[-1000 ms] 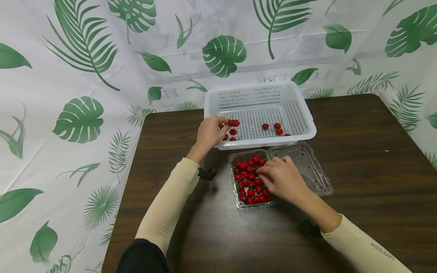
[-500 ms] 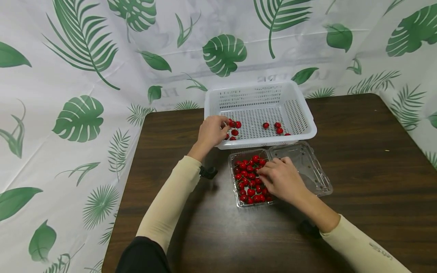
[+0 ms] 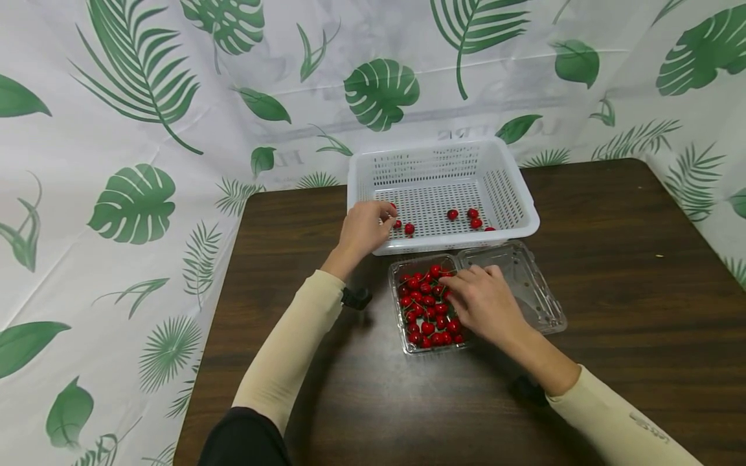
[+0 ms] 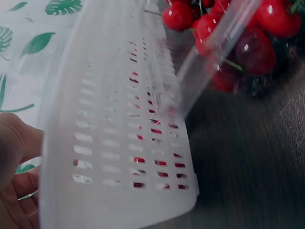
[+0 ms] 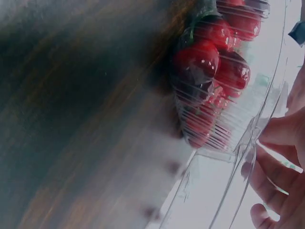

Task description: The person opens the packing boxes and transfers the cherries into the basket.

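Cherries (image 3: 427, 328) are lying heaped in the clear container (image 3: 399, 312) on the surface (image 3: 612, 259), and a few more are resting in the white basket (image 3: 432, 243) just beyond it; my left hand (image 3: 362, 228) is hovering over the basket's left end, fingers bent; my right hand (image 3: 486, 304) is hanging over the container's right side, fingertips by the fruit; whether either is gripping a cherry I cannot tell; I am judging light fingertips best, since squeezing would be risking bruises and tugging would be risking torn stems.
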Action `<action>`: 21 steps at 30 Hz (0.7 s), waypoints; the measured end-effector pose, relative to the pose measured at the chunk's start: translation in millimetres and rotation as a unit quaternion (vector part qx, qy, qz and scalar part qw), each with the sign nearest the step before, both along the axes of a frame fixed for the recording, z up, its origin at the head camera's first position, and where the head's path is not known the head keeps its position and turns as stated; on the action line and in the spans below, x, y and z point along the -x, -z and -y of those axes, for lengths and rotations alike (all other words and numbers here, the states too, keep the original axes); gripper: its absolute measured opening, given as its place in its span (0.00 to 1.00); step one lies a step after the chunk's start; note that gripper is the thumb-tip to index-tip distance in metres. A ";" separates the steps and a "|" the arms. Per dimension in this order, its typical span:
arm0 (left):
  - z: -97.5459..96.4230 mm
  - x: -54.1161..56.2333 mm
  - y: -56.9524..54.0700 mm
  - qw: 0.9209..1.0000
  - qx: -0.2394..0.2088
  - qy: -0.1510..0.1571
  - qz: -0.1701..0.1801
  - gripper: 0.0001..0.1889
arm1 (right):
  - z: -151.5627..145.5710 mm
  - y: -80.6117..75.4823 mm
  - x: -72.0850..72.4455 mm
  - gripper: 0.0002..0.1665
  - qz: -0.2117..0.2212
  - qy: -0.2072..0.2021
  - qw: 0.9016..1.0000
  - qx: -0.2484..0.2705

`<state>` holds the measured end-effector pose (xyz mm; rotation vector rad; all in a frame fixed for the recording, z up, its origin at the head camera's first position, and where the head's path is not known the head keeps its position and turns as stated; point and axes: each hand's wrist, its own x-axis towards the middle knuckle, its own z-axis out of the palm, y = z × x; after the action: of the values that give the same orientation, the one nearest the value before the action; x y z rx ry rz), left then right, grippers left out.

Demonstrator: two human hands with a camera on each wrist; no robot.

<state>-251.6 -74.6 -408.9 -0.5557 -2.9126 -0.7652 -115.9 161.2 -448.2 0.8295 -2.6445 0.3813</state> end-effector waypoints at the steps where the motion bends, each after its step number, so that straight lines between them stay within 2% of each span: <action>1: -0.7 -1.6 -1.1 1.000 -0.005 0.005 -0.007 0.07 | -0.4 -0.1 0.7 0.19 -0.002 0.004 1.000 0.000; 4: -3.9 -9.6 -6.7 0.999 -0.016 0.027 -0.035 0.07 | -0.7 -0.6 3.2 0.22 -0.003 0.017 1.000 -0.004; 7: -7.8 -23.1 -15.6 0.996 -0.015 0.064 -0.062 0.06 | 0.6 -0.4 5.6 0.24 -0.001 0.022 1.000 -0.021; 9: -10.4 -35.0 -21.8 0.993 0.000 0.100 -0.064 0.05 | 2.2 -0.4 7.1 0.24 -0.006 0.021 0.999 -0.038; 11: -12.9 -48.0 -25.6 0.988 0.034 0.144 -0.049 0.04 | 3.6 -0.3 8.6 0.23 -0.018 0.022 0.998 -0.058; 14: -18.0 -67.8 -25.8 0.972 0.112 0.207 -0.009 0.03 | 5.2 -0.1 10.0 0.21 -0.034 0.030 0.996 -0.080; 16: -22.6 -79.3 -19.5 0.958 0.171 0.230 0.011 0.04 | 6.1 0.3 10.6 0.20 -0.038 0.035 0.994 -0.092; 18: -27.9 -89.3 -11.5 0.944 0.229 0.236 0.018 0.06 | 7.2 1.0 10.9 0.18 -0.040 0.034 0.993 -0.103; 21: -36.3 -100.8 2.1 0.929 0.297 0.219 0.005 0.08 | 9.4 2.6 11.4 0.15 -0.042 0.028 0.992 -0.119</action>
<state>-150.7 -38.3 -411.0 -1.2798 -3.0321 0.1357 -127.3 151.8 -450.8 0.8189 -2.6602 0.0150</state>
